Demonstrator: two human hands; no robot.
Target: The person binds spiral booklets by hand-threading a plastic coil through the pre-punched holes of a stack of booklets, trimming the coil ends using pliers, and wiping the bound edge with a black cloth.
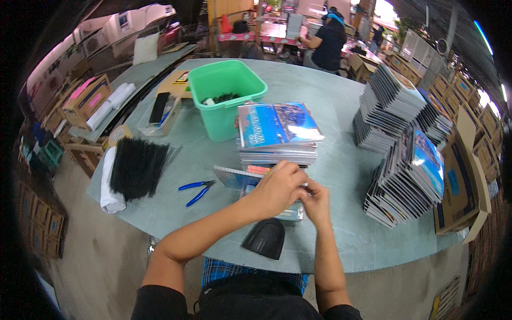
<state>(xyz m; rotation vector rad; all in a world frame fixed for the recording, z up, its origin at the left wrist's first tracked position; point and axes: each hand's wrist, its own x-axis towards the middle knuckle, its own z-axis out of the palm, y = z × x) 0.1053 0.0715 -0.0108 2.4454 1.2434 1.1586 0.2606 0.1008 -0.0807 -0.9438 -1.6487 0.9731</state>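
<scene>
Black shirt fabric (pixel 250 298) is filling the foot of the view, nearest the camera, as one person is working bare-handed at a pale green counter (pixel 341 240). At the clock's centre, a booklet (pixel 232 176) is tilting up, partly hidden by both hands. The left hand (pixel 280 186) is curling over it and the right hand (pixel 317 204) is meeting it from 4 o'clock, fingertips of each pinching at its edge; the exact bit gripped is proving too small to tell. Just beyond, at 12 o'clock, a blue-covered stack (pixel 280 125) is sitting. Blue-handled pliers (pixel 205 187) are lying at 9 o'clock, black strands (pixel 140 168) farther out, while a green tub (pixel 218 125) at 11 is holding small dark pieces (pixel 226 98). Large booklet piles (pixel 405 181) are standing around 2 and 3 o'clock. Work is apparently running midway: this booklet is looking unfinished and strands are lying in plenty, but which piles are holding completed copies is not showing.
</scene>
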